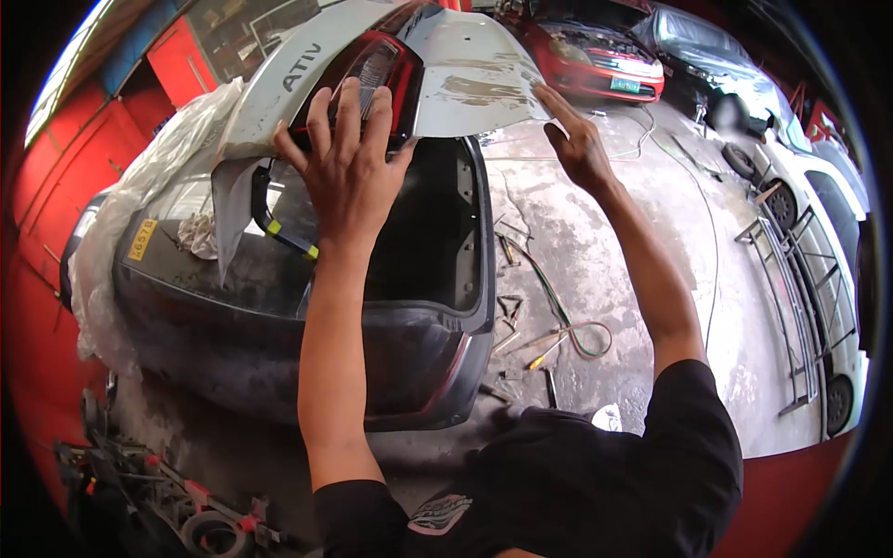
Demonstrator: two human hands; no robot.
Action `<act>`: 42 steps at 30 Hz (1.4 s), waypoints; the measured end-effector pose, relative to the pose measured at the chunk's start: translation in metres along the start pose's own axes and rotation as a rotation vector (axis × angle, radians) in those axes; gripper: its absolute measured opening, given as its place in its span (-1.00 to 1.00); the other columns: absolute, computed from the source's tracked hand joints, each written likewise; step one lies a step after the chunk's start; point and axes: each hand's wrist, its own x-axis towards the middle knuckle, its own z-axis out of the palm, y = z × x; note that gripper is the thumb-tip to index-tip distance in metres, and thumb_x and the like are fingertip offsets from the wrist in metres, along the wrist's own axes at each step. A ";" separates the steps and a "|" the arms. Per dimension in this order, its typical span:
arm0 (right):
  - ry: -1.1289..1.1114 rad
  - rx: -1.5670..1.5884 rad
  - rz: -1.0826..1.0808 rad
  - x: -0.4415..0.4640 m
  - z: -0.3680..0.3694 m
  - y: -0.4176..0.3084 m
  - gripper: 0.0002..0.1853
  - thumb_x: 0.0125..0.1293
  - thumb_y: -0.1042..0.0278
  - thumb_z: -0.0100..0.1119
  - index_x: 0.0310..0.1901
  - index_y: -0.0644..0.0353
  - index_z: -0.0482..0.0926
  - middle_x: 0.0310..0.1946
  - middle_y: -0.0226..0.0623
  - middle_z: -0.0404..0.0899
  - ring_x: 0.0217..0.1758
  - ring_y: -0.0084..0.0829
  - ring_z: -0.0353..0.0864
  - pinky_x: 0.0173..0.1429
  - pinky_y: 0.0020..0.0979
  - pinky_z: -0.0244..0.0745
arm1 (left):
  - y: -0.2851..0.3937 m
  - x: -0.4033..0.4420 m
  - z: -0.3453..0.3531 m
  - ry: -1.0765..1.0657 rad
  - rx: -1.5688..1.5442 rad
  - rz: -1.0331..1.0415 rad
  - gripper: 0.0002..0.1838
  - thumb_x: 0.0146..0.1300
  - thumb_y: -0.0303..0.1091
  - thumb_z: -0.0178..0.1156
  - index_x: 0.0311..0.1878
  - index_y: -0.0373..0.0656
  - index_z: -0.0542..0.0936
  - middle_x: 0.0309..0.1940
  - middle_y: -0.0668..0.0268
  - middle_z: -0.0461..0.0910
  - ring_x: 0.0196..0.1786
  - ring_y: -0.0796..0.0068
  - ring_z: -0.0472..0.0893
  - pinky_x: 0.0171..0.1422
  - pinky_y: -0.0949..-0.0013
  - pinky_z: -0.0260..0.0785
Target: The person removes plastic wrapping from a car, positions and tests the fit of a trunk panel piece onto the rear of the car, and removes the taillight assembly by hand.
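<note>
My left hand (349, 172) lies with fingers spread over the red-and-clear tail light (402, 79) at the rear corner of a white car. My right hand (579, 139) has its fingers stretched out along the edge of the white rear side panel (470, 107), which carries brownish smeared patches. The trunk lid (307, 56) beside the light bears the letters "ATIV". Below the light gapes a dark opening, with a dark bumper (279, 344) beneath it. A black tool with yellow bands (284, 232) rests left of my left forearm.
Hand tools (509, 312) and a looped hose (595, 339) lie on the concrete floor. Plastic sheeting (139, 177) drapes the left side. A metal frame (786, 307) stands by a white vehicle at right; a red car (600, 56) is behind. Metal parts (177, 502) sit lower left.
</note>
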 end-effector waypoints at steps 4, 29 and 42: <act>0.047 -0.098 -0.061 0.010 0.009 0.019 -0.38 0.35 0.56 0.07 0.48 0.15 0.41 0.49 -0.02 0.41 0.47 0.03 0.47 0.50 -0.17 0.41 | -0.001 -0.001 0.002 0.012 0.008 -0.002 -0.32 0.01 0.03 0.58 0.25 0.15 0.65 0.32 0.39 0.56 0.44 0.23 0.41 0.49 -0.32 -0.02; -0.003 -0.352 -0.511 0.051 0.007 -0.050 -0.48 0.15 0.27 0.54 0.20 0.04 0.70 0.15 -0.14 0.72 0.15 -0.09 0.75 0.10 -0.21 0.69 | -0.019 -0.008 0.003 0.077 -0.065 0.014 -0.26 -0.02 0.00 0.60 0.28 0.11 0.61 0.34 0.43 0.53 0.46 0.33 0.39 0.51 -0.20 0.03; 0.108 -0.345 -0.573 0.084 0.020 -0.063 -0.58 0.19 0.24 0.52 0.10 0.09 0.75 0.09 -0.12 0.75 0.05 -0.11 0.78 0.04 -0.21 0.70 | -0.039 0.011 -0.023 0.098 -0.192 0.016 -0.30 0.04 -0.06 0.58 0.25 -0.10 0.59 0.36 0.18 0.48 0.48 0.11 0.36 0.58 -0.22 0.07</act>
